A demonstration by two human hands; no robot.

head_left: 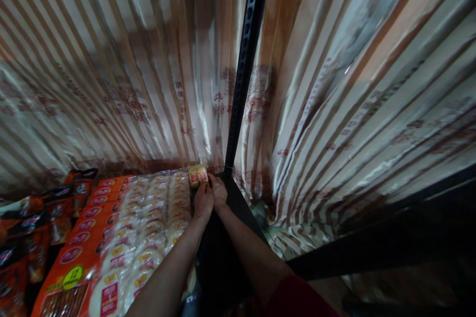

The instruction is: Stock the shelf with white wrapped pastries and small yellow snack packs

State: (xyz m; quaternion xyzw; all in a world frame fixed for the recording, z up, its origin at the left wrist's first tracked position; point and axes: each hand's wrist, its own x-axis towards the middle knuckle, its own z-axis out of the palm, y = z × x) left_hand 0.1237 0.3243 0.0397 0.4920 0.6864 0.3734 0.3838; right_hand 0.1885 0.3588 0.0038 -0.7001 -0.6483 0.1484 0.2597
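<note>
Left hand [204,202], right hand [219,191]: curled, close together — cannot tell if pinching.
Yellow packs [198,176], just ahead of both: could topple if nudged unevenly.

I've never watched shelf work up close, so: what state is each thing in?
Yellow packs: side by side at the back.
Left hand: fingers curled, near those packs; grip unclear.
Right hand: fingers curled, beside the left; grip unclear.
White packs: in clear plastic, lined up in rows.
Orange packs: overlapping in a row.
Black packs: bunched together.
Shelf: partly covered by packs.
Curtain: hanging in folds.
</note>
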